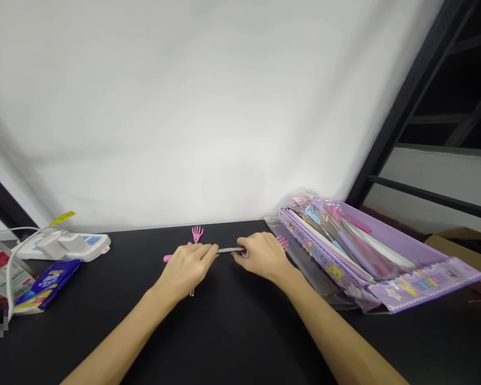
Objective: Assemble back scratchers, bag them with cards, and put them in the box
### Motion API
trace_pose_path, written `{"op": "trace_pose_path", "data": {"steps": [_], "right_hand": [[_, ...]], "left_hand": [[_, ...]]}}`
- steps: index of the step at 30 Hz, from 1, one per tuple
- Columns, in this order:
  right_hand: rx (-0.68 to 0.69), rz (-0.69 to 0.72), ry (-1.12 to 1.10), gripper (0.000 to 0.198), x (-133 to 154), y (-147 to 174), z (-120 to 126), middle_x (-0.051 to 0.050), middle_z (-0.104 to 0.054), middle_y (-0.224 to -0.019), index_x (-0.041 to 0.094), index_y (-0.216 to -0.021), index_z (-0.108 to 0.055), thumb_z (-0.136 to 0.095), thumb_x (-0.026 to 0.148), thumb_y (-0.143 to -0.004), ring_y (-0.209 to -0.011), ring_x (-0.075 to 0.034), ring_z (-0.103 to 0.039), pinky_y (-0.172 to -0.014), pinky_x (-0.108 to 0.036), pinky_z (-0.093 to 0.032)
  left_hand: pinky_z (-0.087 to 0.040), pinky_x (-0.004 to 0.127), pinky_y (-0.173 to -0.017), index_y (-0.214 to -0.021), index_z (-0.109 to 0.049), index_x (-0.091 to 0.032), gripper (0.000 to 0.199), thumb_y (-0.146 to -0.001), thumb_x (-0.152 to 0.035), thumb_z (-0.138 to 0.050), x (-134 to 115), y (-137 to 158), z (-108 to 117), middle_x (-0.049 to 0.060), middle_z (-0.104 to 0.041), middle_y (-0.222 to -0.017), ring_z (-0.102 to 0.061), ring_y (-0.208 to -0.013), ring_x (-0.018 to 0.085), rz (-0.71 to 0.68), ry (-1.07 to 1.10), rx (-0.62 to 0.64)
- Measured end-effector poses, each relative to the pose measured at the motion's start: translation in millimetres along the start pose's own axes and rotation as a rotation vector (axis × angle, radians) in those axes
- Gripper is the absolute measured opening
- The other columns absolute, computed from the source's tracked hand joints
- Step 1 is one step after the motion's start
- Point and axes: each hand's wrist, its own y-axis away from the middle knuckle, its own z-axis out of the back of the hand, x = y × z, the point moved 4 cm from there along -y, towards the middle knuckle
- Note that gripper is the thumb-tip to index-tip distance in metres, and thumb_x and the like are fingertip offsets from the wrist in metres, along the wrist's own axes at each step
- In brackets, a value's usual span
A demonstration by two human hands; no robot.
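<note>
Both hands grip one back scratcher with a metal rod (229, 249), held crosswise above the black table (232, 326). My left hand (189, 266) is closed around its handle side, the pink handle end (167, 258) poking out to the left. Closed too, my right hand (264, 256) grips the other side, and a pink hand-shaped head (282, 242) shows beyond it. Behind my left hand lies a second back scratcher (197, 233), its pink hand-shaped head toward the wall. Its middle is hidden by my fingers.
On the right stands a purple display box (384, 235) with several wrapped back scratchers (344, 240) in it. A white power strip (93, 246) with plugs and a cable sits at the left, behind a blue snack packet (51, 283). A white wall (208, 117) rises behind the table.
</note>
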Motion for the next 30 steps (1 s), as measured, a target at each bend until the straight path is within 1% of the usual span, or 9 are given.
{"op": "trace_pose_path", "data": {"steps": [3,6,8,10,13,16,22,26,30], "right_hand": [[0.002,-0.013,-0.008,0.017,4.2,-2.3,0.1,-0.004,-0.073,-0.075,0.025,-0.078,-0.070,-0.058,0.036,-0.084,-0.072,-0.021,-0.067,-0.061,-0.029,-0.031],[-0.005,-0.077,-0.020,0.015,-12.8,-1.5,5.7,-0.004,-0.072,-0.074,0.024,-0.079,-0.069,-0.060,0.036,-0.083,-0.074,-0.021,-0.067,-0.059,-0.029,-0.030],[0.009,-0.101,-0.003,0.015,-19.6,-0.4,7.5,-0.004,-0.071,-0.073,0.024,-0.078,-0.069,-0.061,0.035,-0.082,-0.073,-0.021,-0.066,-0.058,-0.029,-0.029],[0.020,-0.113,0.019,0.013,-17.6,0.4,7.2,-0.005,-0.072,-0.074,0.023,-0.078,-0.069,-0.061,0.033,-0.081,-0.073,-0.022,-0.067,-0.058,-0.030,-0.029],[0.032,-0.113,0.004,0.015,-3.3,0.9,3.6,-0.007,-0.073,-0.076,0.023,-0.080,-0.071,-0.059,0.032,-0.081,-0.073,-0.023,-0.068,-0.059,-0.030,-0.031],[0.050,-0.055,-0.037,0.018,13.5,2.1,-2.7,-0.007,-0.073,-0.075,0.023,-0.078,-0.071,-0.059,0.035,-0.082,-0.071,-0.023,-0.068,-0.059,-0.030,-0.032],[0.006,0.011,-0.118,0.021,22.5,2.1,-2.0,-0.004,-0.071,-0.070,0.024,-0.071,-0.068,-0.058,0.037,-0.085,-0.069,-0.021,-0.067,-0.058,-0.030,-0.030],[-0.071,-0.003,-0.015,0.013,6.6,-0.6,13.5,-0.006,-0.074,-0.080,0.021,-0.079,-0.069,-0.059,0.028,-0.083,-0.080,-0.023,-0.068,-0.065,-0.032,-0.032],[-0.090,-0.086,0.074,0.026,-14.4,-0.7,19.9,-0.011,-0.074,-0.080,0.018,-0.072,-0.069,-0.053,0.029,-0.090,-0.085,-0.026,-0.067,-0.068,-0.034,-0.033]], "left_hand": [[-0.051,0.026,-0.059,-0.107,-0.066,-0.015,0.024,-0.101,-0.027,-0.047,-2.8,-4.6,-2.7,0.005,-0.074,-0.084,-0.069,-0.066,0.016,0.023,0.034,0.051],[-0.048,0.025,-0.055,-0.109,-0.067,-0.018,0.027,-0.101,-0.033,-0.046,8.0,-0.5,0.8,0.002,-0.072,-0.077,-0.066,-0.060,0.015,0.041,0.053,0.159],[-0.047,0.025,-0.053,-0.104,-0.067,-0.018,0.026,-0.102,-0.031,-0.045,11.8,2.1,3.2,0.001,-0.070,-0.071,-0.064,-0.057,0.014,0.051,0.080,0.168],[-0.049,0.025,-0.054,-0.103,-0.067,-0.016,0.022,-0.101,-0.024,-0.046,9.1,1.8,5.4,0.002,-0.070,-0.073,-0.065,-0.060,0.014,0.049,0.091,0.072],[-0.056,0.029,-0.064,-0.111,-0.064,-0.014,0.020,-0.097,-0.012,-0.050,-5.2,-1.3,5.9,0.006,-0.075,-0.089,-0.070,-0.072,0.016,-0.007,0.064,-0.121],[-0.058,0.031,-0.067,-0.117,-0.062,-0.013,0.028,-0.094,-0.004,-0.050,-20.8,-4.3,1.6,0.008,-0.075,-0.096,-0.071,-0.077,0.018,-0.083,0.023,-0.165],[-0.058,0.030,-0.067,-0.117,-0.062,-0.014,0.028,-0.095,-0.004,-0.047,-17.8,-2.8,-1.9,0.007,-0.074,-0.094,-0.070,-0.075,0.017,-0.068,0.014,-0.104],[-0.055,0.027,-0.060,-0.118,-0.063,-0.015,0.025,-0.100,-0.019,-0.047,-1.9,-4.7,0.6,0.005,-0.069,-0.085,-0.067,-0.071,0.016,0.074,-0.034,-0.004],[-0.056,0.030,-0.070,-0.121,-0.062,-0.015,0.030,-0.101,-0.032,-0.047,4.3,-9.8,3.2,0.006,-0.067,-0.090,-0.066,-0.080,0.018,0.152,0.023,0.083]]}}
